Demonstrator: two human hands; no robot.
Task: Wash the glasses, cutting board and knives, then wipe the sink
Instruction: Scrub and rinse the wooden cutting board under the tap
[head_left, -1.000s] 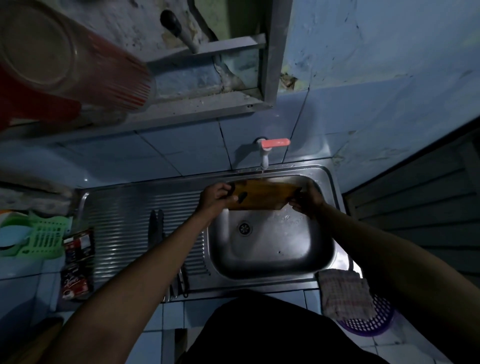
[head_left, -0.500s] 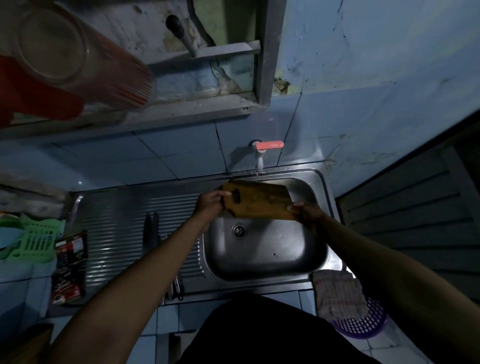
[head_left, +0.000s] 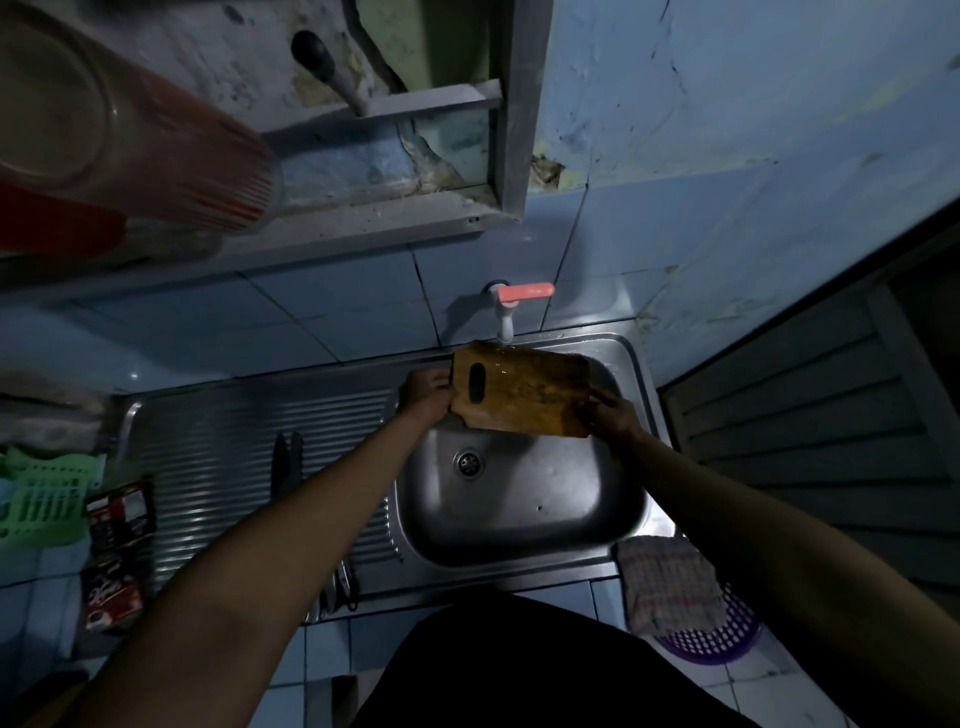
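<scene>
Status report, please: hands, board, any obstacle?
Left hand and right hand grip cutting board ends. Board held under tap, over sink. Nothing blocking.

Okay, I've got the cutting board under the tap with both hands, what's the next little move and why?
Probably slide the cutting board leftwards under the tap. The spout sits over its handle-hole end, near the left hand, so the darker end by the right hand likely gets little rinsing.

Wet, worn wooden board (head_left: 524, 397), shiny ribbed steel sink (head_left: 519, 499), plastic tap (head_left: 511, 306), checked cloth (head_left: 667, 582), glossy tiles (head_left: 363, 306)
</scene>
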